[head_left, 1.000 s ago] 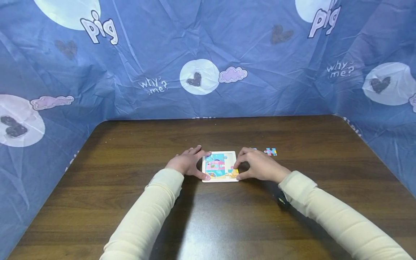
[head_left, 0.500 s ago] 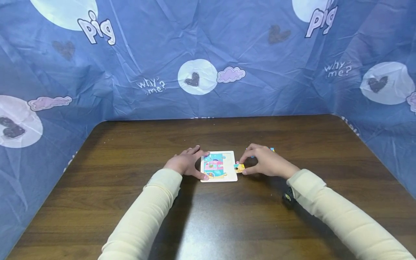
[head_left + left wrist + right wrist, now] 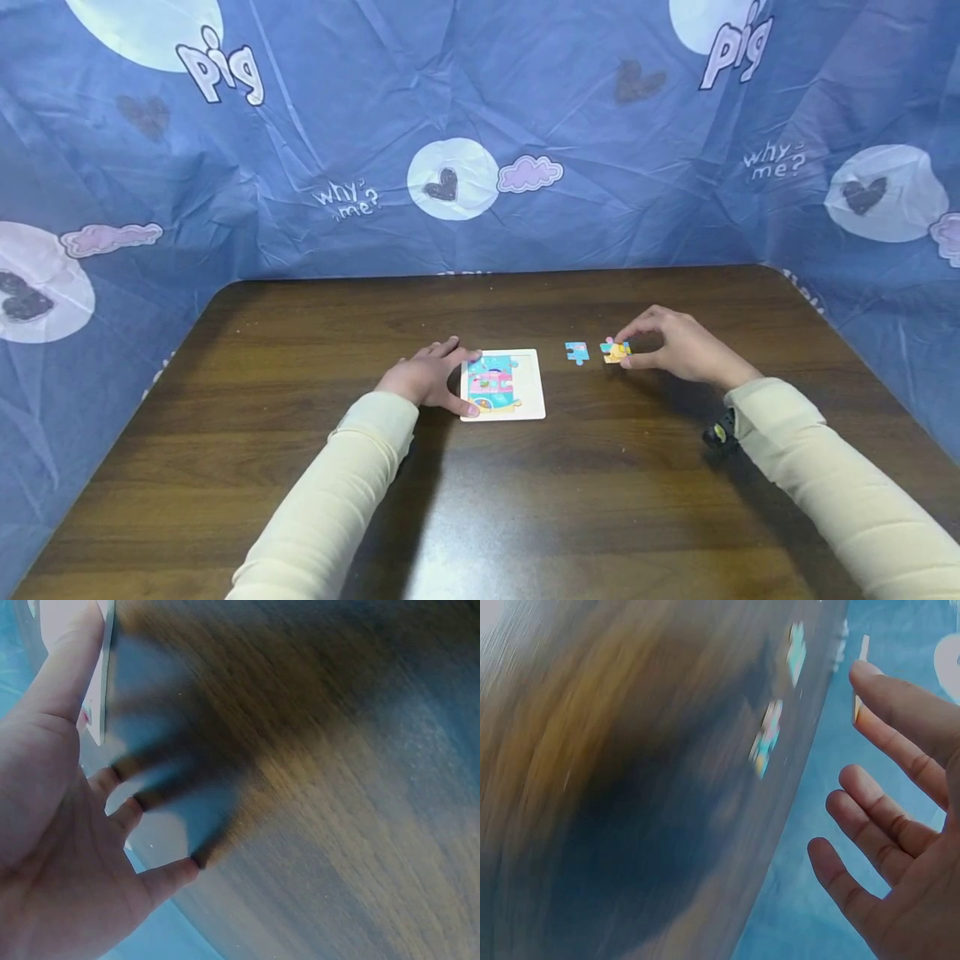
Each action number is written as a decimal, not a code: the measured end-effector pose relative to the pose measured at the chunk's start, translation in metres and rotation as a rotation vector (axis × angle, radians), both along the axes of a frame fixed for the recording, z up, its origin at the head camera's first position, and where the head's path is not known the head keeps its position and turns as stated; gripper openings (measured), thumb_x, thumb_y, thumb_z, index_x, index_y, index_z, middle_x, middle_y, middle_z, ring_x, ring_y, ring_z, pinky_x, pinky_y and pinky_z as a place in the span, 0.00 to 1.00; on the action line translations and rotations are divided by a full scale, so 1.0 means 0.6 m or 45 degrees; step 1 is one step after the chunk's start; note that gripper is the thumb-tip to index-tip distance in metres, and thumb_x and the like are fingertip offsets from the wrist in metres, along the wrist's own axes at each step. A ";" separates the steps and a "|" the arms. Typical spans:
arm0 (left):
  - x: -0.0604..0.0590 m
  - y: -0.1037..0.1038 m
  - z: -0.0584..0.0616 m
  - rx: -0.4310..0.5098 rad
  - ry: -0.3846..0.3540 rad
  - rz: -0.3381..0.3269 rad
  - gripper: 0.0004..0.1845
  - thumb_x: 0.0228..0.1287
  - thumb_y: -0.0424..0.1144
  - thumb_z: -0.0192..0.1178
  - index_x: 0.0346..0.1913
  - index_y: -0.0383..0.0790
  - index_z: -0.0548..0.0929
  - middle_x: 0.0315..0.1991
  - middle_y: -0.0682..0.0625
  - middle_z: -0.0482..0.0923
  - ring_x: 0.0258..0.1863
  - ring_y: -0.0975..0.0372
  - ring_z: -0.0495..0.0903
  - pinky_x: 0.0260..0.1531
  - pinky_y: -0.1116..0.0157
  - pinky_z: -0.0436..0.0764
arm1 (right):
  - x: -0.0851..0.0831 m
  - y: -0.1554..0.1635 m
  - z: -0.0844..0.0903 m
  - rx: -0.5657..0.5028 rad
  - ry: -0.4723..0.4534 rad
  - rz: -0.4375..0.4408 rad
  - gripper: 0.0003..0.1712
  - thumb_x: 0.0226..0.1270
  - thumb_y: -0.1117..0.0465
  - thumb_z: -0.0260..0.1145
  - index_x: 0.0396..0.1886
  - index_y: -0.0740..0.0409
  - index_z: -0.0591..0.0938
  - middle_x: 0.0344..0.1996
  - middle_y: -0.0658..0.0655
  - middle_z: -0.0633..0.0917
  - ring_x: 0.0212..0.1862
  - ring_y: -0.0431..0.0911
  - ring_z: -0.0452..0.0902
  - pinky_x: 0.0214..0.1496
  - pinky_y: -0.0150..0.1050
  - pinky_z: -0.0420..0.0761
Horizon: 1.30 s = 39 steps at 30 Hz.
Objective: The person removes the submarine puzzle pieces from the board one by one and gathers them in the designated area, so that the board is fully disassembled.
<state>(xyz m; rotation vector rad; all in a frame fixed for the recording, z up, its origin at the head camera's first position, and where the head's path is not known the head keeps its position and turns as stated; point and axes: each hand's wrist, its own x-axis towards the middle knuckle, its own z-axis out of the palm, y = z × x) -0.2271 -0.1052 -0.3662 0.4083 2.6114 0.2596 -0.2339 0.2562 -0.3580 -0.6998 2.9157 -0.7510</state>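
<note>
A white puzzle tray (image 3: 529, 403) with a partly filled picture lies on the brown table (image 3: 480, 500). My left hand (image 3: 459, 377) rests against the tray's left edge, thumb at the near corner and fingers at the far one. The left wrist view shows the thumb (image 3: 64, 667) lying straight along the tray's edge (image 3: 107, 645). To the right, my right hand (image 3: 622, 351) pinches a yellow puzzle piece (image 3: 615, 356) low over the table. A loose blue piece (image 3: 577, 352) lies between it and the tray. The right wrist view is blurred and shows straight fingers (image 3: 885, 817) and loose pieces (image 3: 765, 739).
Blue printed cloth (image 3: 480, 167) walls in the table at the back and both sides. A small black device (image 3: 718, 434) sits under my right sleeve. Bare wood stretches in front of the tray and along the far edge.
My right hand lifted the yellow piece out of the tray's near-right corner and carried it right, beside the loose pieces. The left hand stayed on the tray.
</note>
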 end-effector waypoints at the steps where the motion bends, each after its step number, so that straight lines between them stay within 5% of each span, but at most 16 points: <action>1: 0.000 0.000 0.001 0.002 0.003 -0.001 0.50 0.59 0.57 0.73 0.80 0.56 0.58 0.83 0.43 0.43 0.80 0.46 0.45 0.72 0.36 0.52 | -0.002 0.008 0.000 0.003 -0.011 -0.015 0.18 0.60 0.56 0.78 0.49 0.54 0.88 0.51 0.62 0.83 0.57 0.62 0.77 0.59 0.63 0.73; 19: -0.001 0.001 0.004 -0.004 -0.024 0.007 0.50 0.60 0.57 0.72 0.80 0.56 0.56 0.83 0.44 0.41 0.81 0.47 0.44 0.73 0.36 0.51 | -0.035 0.090 -0.024 0.093 -0.103 -0.161 0.19 0.63 0.55 0.76 0.50 0.59 0.87 0.53 0.71 0.79 0.55 0.67 0.77 0.58 0.65 0.72; 39: 0.003 0.001 0.006 0.018 -0.033 0.022 0.49 0.61 0.56 0.72 0.80 0.55 0.57 0.83 0.44 0.42 0.80 0.46 0.44 0.73 0.37 0.50 | -0.051 0.099 -0.042 0.163 -0.139 -0.182 0.20 0.61 0.57 0.76 0.50 0.61 0.87 0.49 0.72 0.80 0.53 0.66 0.76 0.56 0.65 0.72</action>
